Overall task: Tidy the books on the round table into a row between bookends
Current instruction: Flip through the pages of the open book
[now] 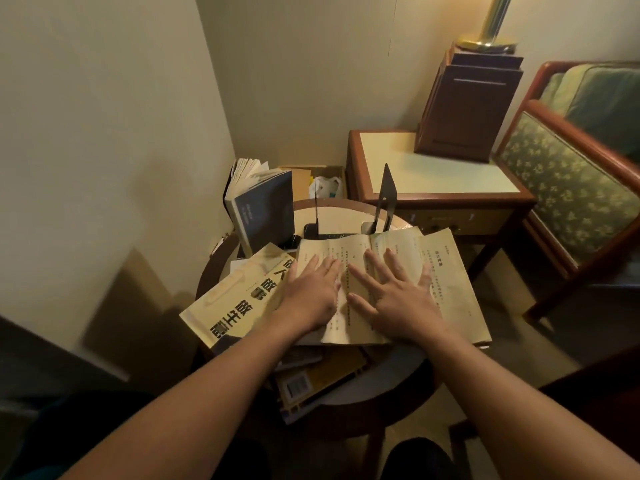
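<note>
Pressing on an open book [446, 271], the left hand [311, 294] and right hand [398, 297] lie flat side by side, fingers straight and spread, gripping nothing. The book tops a loose pile on the round desk [391, 372], partly over a yellow book [235, 299]. Behind it stand a thin bookend [316, 218] and a taller bookend [385, 192], set apart. A dark blue book [263, 213] stands upright at the left.
</note>
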Demonstrator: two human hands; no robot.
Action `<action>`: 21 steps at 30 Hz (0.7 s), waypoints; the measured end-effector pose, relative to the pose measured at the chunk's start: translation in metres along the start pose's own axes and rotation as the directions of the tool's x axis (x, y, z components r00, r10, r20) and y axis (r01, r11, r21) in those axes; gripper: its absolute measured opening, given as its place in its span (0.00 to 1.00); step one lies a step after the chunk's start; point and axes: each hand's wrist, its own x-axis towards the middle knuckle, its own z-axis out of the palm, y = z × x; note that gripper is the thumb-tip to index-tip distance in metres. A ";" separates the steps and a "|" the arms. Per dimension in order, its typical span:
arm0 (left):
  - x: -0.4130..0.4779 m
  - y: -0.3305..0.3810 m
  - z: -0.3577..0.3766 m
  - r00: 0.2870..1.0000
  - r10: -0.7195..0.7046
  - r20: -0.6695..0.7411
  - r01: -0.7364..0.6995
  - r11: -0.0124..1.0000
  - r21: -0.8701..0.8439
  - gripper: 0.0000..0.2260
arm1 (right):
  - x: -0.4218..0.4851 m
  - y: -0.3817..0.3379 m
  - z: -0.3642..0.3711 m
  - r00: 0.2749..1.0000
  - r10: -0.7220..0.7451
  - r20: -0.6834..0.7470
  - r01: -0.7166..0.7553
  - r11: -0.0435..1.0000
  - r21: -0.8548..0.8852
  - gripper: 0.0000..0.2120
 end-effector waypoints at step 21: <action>-0.052 0.011 0.032 0.990 0.015 -0.140 -0.027 0.996 -0.084 0.25 | -0.002 0.000 0.005 0.999 0.001 -0.036 0.000 1.000 0.020 0.31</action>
